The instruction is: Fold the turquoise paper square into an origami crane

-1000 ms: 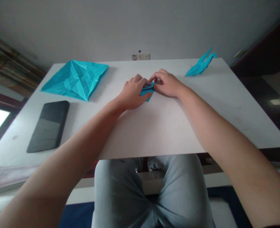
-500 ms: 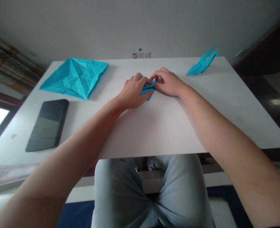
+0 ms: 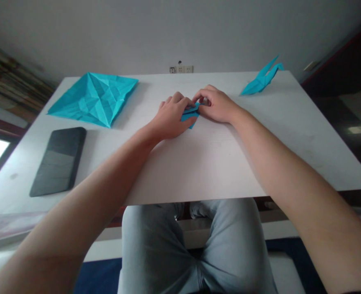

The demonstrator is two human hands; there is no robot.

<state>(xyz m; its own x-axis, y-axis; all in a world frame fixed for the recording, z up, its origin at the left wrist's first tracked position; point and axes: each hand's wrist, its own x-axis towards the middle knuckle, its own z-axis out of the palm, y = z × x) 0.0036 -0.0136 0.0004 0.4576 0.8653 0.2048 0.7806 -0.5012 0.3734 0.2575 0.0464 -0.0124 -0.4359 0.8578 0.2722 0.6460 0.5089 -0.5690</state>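
Observation:
A small folded piece of blue paper (image 3: 190, 116) lies on the white table (image 3: 205, 159) near its middle. My left hand (image 3: 171, 118) rests on the paper's left part with its fingers curled over it. My right hand (image 3: 215, 105) pinches the paper's upper right edge between thumb and fingers. Most of the paper is hidden under both hands.
A large creased blue paper square (image 3: 95, 98) lies at the back left. A dark phone (image 3: 58, 160) lies flat near the left edge. A folded blue paper crane (image 3: 261, 80) stands at the back right corner. Wall sockets (image 3: 180, 69) sit behind the table. My knees show below the front edge.
Both hands stay on the small blue paper with almost no motion. The view has shifted slightly, so everything sits a little higher in the picture.

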